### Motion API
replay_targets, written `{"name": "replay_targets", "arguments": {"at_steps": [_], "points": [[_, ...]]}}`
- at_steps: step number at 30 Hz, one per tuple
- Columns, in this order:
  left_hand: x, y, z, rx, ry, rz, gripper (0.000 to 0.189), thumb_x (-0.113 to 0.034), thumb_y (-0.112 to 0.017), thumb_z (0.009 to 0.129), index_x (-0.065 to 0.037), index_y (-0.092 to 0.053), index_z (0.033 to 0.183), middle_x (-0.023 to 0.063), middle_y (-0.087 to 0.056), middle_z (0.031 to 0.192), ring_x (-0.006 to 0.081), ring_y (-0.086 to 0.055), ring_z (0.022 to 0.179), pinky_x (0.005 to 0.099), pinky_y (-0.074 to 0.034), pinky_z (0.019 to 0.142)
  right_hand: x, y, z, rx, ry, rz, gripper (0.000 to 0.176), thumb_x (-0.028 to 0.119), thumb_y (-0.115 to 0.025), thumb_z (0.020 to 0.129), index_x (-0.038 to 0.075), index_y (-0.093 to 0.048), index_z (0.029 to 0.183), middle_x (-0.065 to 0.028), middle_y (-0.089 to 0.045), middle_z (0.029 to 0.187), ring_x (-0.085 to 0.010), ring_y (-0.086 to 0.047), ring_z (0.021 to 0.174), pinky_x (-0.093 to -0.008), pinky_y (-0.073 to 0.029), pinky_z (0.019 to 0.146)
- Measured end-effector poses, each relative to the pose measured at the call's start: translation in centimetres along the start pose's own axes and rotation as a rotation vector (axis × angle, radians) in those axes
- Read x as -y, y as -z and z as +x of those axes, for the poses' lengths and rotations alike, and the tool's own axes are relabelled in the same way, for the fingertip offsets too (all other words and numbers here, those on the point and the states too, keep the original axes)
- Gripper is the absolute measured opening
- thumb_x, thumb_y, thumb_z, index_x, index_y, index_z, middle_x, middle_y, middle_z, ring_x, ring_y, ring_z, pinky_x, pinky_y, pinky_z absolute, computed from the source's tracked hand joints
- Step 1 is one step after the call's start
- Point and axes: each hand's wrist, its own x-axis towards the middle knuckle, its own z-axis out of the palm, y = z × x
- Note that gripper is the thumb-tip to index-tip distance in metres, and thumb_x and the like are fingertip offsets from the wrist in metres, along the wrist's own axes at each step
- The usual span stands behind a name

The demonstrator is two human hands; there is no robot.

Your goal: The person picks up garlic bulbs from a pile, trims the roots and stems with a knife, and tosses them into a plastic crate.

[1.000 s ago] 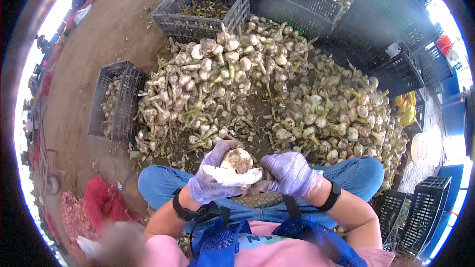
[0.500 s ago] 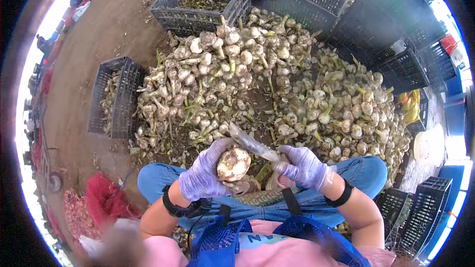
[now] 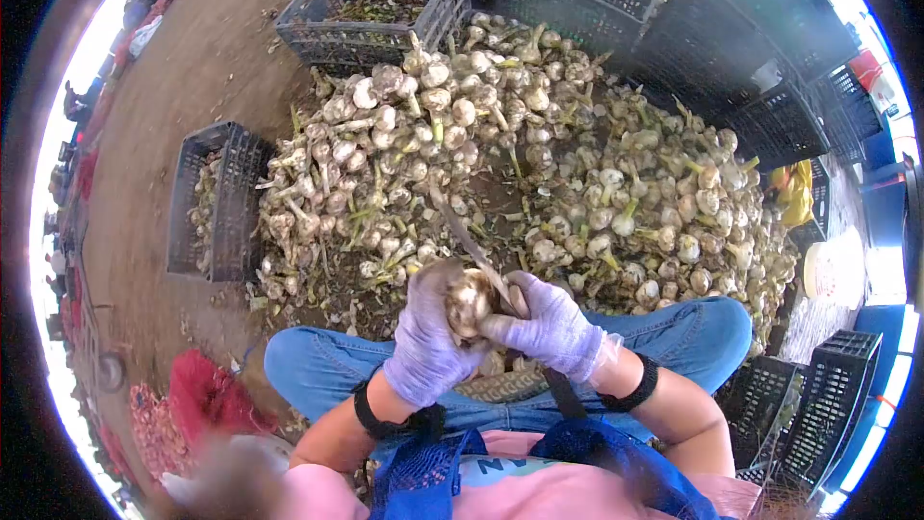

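Note:
In a pale purple glove, my left hand (image 3: 428,332) wraps round a dirt-streaked garlic bulb (image 3: 470,303) in front of my lap. My right hand (image 3: 547,325), gloved alike, grips a knife (image 3: 469,243) by its handle. The blade points up and to the left, its lower part right at the bulb's edge. The right thumb overlaps the side of the bulb in this view. Beyond both hands lies a large heap of garlic bulbs (image 3: 385,149) with short cut stems, and a second heap (image 3: 664,221) spreads to the right.
A black crate (image 3: 217,202) holding trimmings stands at the left, and another crate (image 3: 375,5) at the back. More dark crates (image 3: 568,0) line the back right. Red net sacks (image 3: 212,395) lie at the lower left. At the right are a white tub (image 3: 834,270) and an upright crate (image 3: 833,404).
My right hand has moved left, bringing the knife against the garlic bulb. The left hand has shifted slightly right and turned the bulb. The view has tilted a little.

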Motion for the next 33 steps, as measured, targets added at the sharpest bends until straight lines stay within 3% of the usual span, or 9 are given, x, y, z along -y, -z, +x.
{"name": "replay_targets", "arguments": {"at_steps": [5, 8, 11, 13, 15, 16, 20, 32, 33], "points": [[1.0, 0.7, 0.5, 0.118, -0.043, -0.163, 0.08, -0.016, -0.078, 0.061, 0.0, -0.035, 0.126, 0.0202, -0.05, 0.109, 0.0341, -0.055, 0.099, 0.0378, -0.047, 0.083, -1.5, 2.3, 0.9, -0.034, 0.061, 0.032, 0.057, 0.028, -0.075, 0.069, -0.001, -0.05, 0.111, -0.0075, -0.061, 0.084, -0.0113, -0.054, 0.076, -0.0282, -0.046, 0.07], [1.5, -0.1, 0.3, 0.311, 0.28, -0.564, 0.082, -0.018, -0.081, 0.06, 0.0, -0.036, 0.127, 0.0157, -0.053, 0.111, 0.0243, -0.055, 0.104, 0.0346, -0.045, 0.09, 0.2, 2.5, 0.4, 0.006, 0.116, -0.168, 0.052, 0.024, -0.073, 0.072, 0.0, -0.05, 0.112, -0.0072, -0.06, 0.083, -0.0119, -0.053, 0.075, -0.0287, -0.046, 0.07], [1.6, 0.6, 1.2, 0.385, 0.294, -0.631, 0.083, -0.017, -0.081, 0.059, 0.0, -0.036, 0.126, 0.013, -0.054, 0.111, 0.0213, -0.053, 0.106, 0.0333, -0.044, 0.091, -1.3, 2.2, 1.0, -0.019, 0.233, 0.065, 0.053, 0.023, -0.073, 0.072, 0.0, -0.05, 0.113, -0.0077, -0.059, 0.08, -0.0106, -0.051, 0.074, -0.0291, -0.046, 0.068], [1.6, 1.1, 1.4, 0.277, 0.352, -0.724, 0.082, -0.013, -0.083, 0.057, -0.001, -0.036, 0.123, 0.0109, -0.054, 0.11, 0.0177, -0.053, 0.104, 0.0323, -0.045, 0.09, -1.4, 2.4, 0.8, -0.107, 0.317, -0.049, 0.048, 0.029, -0.072, 0.073, 0.001, -0.053, 0.107, -0.011, -0.059, 0.073, -0.0156, -0.057, 0.068, -0.032, -0.047, 0.064], [2.3, 1.6, 1.1, 0.112, 0.211, -0.361, 0.081, -0.014, -0.084, 0.055, -0.002, -0.037, 0.121, 0.011, -0.055, 0.108, 0.0175, -0.056, 0.1, 0.031, -0.046, 0.087, 1.1, 2.7, -0.6, -0.043, 0.188, -0.599, 0.046, 0.041, -0.068, 0.075, 0.002, -0.056, 0.097, -0.0148, -0.059, 0.068, -0.0277, -0.061, 0.064, -0.0361, -0.048, 0.059], [1.5, 2.2, 1.9, 0.198, 0.266, -0.54, 0.08, -0.017, -0.085, 0.055, -0.001, -0.038, 0.118, 0.0109, -0.056, 0.105, 0.0178, -0.058, 0.095, 0.03, -0.048, 0.084, 2.3, 2.6, -1.2, 0.007, 0.252, -0.749, 0.05, 0.051, -0.064, 0.075, 0.003, -0.057, 0.088, -0.0172, -0.058, 0.066, -0.0352, -0.06, 0.065, -0.0397, -0.048, 0.057], [1.0, 1.7, 1.7, 0.141, 0.419, -0.638, 0.078, -0.02, -0.085, 0.057, -0.001, -0.04, 0.118, 0.0102, -0.056, 0.1, 0.0173, -0.058, 0.091, 0.0288, -0.049, 0.08, 2.0, 1.5, -1.2, 0.083, 0.365, -0.872, 0.055, 0.058, -0.057, 0.076, 0.003, -0.055, 0.082, -0.0169, -0.058, 0.066, -0.0352, -0.061, 0.065, -0.0432, -0.047, 0.055], [0.4, 1.8, 0.8, 0.158, 0.129, -0.342, 0.074, -0.029, -0.083, 0.054, -0.001, -0.047, 0.112, 0.0125, -0.057, 0.096, 0.0253, -0.059, 0.084, 0.0329, -0.049, 0.074, 1.1, 2.0, -1.0, 0.13, 0.364, -0.933, 0.053, 0.056, -0.056, 0.078, 0.003, -0.057, 0.085, -0.0182, -0.061, 0.072, -0.0346, -0.061, 0.066, -0.0408, -0.049, 0.057], [0.3, 3.0, 1.2, 0.192, -0.181, 0.07, 0.071, -0.029, -0.084, 0.053, -0.001, -0.049, 0.108, 0.0122, -0.058, 0.093, 0.0252, -0.06, 0.081, 0.0332, -0.05, 0.072, 0.5, 2.5, -0.9, 0.089, 0.361, -0.938, 0.053, 0.054, -0.058, 0.078, 0.002, -0.058, 0.087, -0.0185, -0.062, 0.073, -0.0343, -0.062, 0.067, -0.0393, -0.049, 0.059]]}}
